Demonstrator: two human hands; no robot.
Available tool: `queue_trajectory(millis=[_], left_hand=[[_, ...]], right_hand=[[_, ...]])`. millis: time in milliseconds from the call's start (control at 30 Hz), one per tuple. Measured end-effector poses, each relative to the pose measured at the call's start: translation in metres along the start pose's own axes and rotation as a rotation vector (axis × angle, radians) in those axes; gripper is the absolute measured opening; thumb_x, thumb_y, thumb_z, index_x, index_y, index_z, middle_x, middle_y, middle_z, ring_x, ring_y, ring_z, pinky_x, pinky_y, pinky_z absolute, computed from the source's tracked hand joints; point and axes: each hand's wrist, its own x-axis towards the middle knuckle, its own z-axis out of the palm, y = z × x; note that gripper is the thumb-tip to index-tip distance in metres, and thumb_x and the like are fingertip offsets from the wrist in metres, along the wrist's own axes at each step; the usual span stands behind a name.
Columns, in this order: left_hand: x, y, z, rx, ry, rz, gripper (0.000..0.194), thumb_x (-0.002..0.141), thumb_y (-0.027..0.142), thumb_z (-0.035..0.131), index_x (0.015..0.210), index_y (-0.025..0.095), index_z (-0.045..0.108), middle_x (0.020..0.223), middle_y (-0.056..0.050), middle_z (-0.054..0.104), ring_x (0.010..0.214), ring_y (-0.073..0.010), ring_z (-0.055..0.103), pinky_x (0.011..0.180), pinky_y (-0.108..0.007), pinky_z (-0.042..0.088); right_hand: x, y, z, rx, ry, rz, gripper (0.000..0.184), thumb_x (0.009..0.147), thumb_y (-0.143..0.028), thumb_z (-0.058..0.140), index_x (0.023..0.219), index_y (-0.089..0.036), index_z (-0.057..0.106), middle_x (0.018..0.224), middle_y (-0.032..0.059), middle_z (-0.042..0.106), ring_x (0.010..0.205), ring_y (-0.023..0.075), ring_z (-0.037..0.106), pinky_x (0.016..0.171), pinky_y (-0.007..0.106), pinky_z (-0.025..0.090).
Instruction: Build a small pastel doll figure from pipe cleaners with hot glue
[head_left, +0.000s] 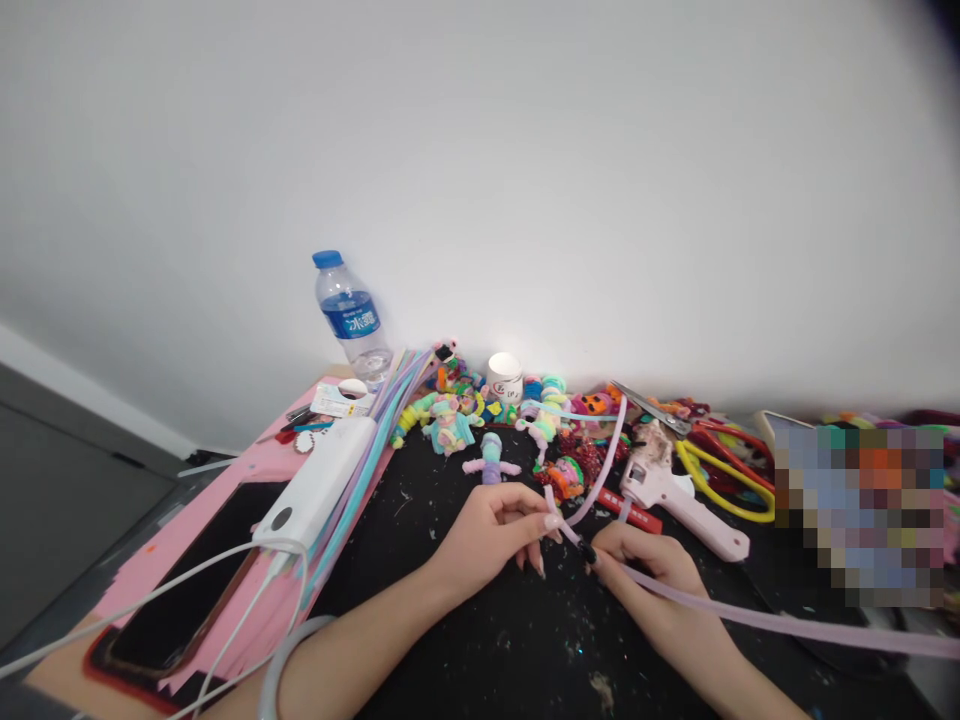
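Observation:
A long pale-pink pipe cleaner [780,618] is bent into a loop between my two hands, and its long tail runs off to the right. My left hand [491,530] has its thumb and forefinger closed at the short bent end. Close by, my right hand [652,570] pinches the same pipe cleaner between thumb and forefinger, dark nails showing. Just beyond my left hand lies a small purple, pink and mint doll [491,462] made of wound pipe cleaners, its arms spread. A pale-pink glue gun [686,505] rests past my right hand.
Several fuzzy figures [450,425] and a paper cup [505,378] line the wall. Yellow-and-red-handled scissors [724,480] lie right. At left are a water bottle [351,315], a pipe-cleaner bundle [371,455], a white power bank [315,485] with cables and a phone [199,575].

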Motion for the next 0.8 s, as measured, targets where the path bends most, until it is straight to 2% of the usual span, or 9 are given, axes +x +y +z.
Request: queue_trajectory(millis=[167,400,533,700,800], left_hand=[[-0.001,0.000,0.000,0.039,0.055,-0.001,0.023,0.076,0.033,0.060,0.068,0.011,0.060,0.042,0.003,0.053,0.038,-0.0080,0.050,0.040,-0.017,0.036],[-0.003,-0.001,0.000,0.054,0.047,0.022,0.023,0.078,0.032,0.058,0.065,0.012,0.055,0.043,0.004,0.050,0.038,-0.0070,0.048,0.040,-0.017,0.035],[-0.005,-0.001,0.001,0.093,-0.048,0.044,0.022,0.077,0.029,0.060,0.064,0.012,0.053,0.050,0.004,0.051,0.039,-0.0053,0.047,0.041,-0.016,0.036],[-0.012,-0.003,0.005,0.282,-0.231,0.077,0.017,0.078,0.024,0.057,0.065,0.012,0.056,0.063,0.002,0.051,0.043,-0.0055,0.051,0.042,-0.015,0.039],[-0.014,-0.005,0.006,0.366,-0.239,0.112,0.015,0.078,0.022,0.056,0.068,0.012,0.058,0.065,0.002,0.052,0.043,-0.0051,0.052,0.043,-0.015,0.039]], right_hand=[[0.001,0.002,0.003,0.015,-0.013,-0.013,0.028,0.084,-0.029,0.046,0.060,-0.017,0.051,0.051,-0.0040,0.041,0.047,0.0101,0.037,0.045,0.022,0.028],[0.001,0.003,0.004,0.020,-0.032,0.006,0.022,0.081,-0.028,0.050,0.062,-0.017,0.054,0.050,-0.0051,0.038,0.045,0.0098,0.035,0.044,0.022,0.027],[0.001,0.001,0.004,0.020,-0.023,0.009,0.021,0.079,-0.028,0.053,0.062,-0.017,0.054,0.050,-0.0041,0.043,0.046,0.0108,0.039,0.044,0.022,0.030],[-0.001,0.002,0.004,0.052,0.049,-0.010,0.031,0.084,-0.034,0.047,0.058,-0.018,0.051,0.056,0.0004,0.053,0.050,0.0130,0.046,0.047,0.023,0.036],[-0.001,0.004,0.005,0.025,0.058,-0.015,0.032,0.086,-0.035,0.045,0.059,-0.018,0.049,0.053,-0.0005,0.052,0.049,0.0127,0.045,0.047,0.023,0.036]])
